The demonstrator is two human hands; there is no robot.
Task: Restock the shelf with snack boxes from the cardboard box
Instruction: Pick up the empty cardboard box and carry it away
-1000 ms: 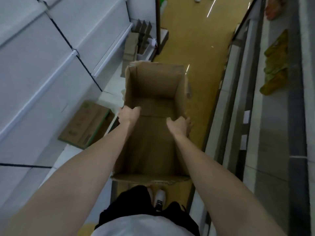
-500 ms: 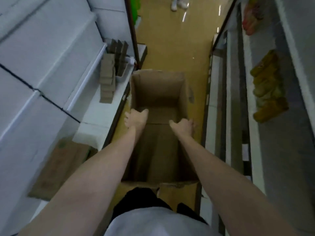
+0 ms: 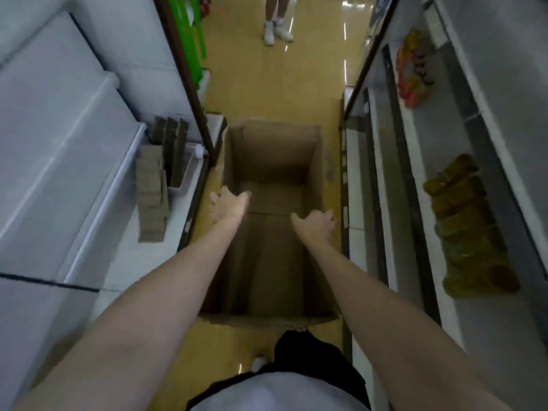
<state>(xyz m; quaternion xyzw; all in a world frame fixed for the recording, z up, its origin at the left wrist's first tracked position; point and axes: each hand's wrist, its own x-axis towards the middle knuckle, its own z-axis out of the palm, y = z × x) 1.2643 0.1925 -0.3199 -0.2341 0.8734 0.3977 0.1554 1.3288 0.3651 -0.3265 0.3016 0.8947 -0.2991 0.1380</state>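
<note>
— Nearest? Both arms stretched over the cardboard box (image 3: 267, 232), carried along the aisle floor (image 3: 267, 93).
— Grip? Left hand (image 3: 228, 204) clasping the left wall's rim, right hand (image 3: 315, 225) clasping the right wall.
— Inside? Seemingly empty.
— Changed? Carried forward since a second ago; snack boxes (image 3: 152, 191) on the left shelf's front edge (image 3: 189, 209) now alongside.
— Beyond? Somebody's legs (image 3: 277, 22). Restocking likely finished.

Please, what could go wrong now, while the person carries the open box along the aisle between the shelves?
1. The cardboard box fills most of the narrow aisle, so it may hit the left shelf edge.
2. Another person stands ahead; a collision is possible.
3. The left hand and right hand hold only the side walls; either grip might slip.
</note>
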